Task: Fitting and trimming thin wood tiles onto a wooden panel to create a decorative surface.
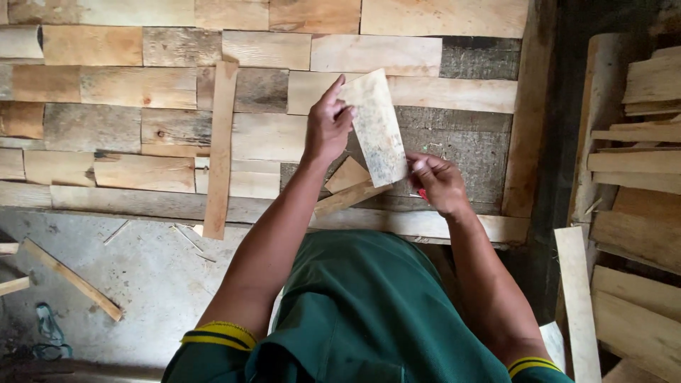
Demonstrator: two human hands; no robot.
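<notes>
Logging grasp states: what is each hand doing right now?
Left hand: closed on the pale wood piece, index finger raised.
Right hand: grips the piece's lower corner, also holding something small and red.

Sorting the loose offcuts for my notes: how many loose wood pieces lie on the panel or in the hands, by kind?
Pale flat piece held in both hands: 1
Long strip lying across the panel: 1
Small offcuts under the hands: 2
Total: 4

A panel of wood blocks (142, 128) lies on the concrete floor (142, 284). A long strip (220, 149) crosses it left of the left hand (328, 128); two offcuts (347, 186) sit just below that hand.
</notes>
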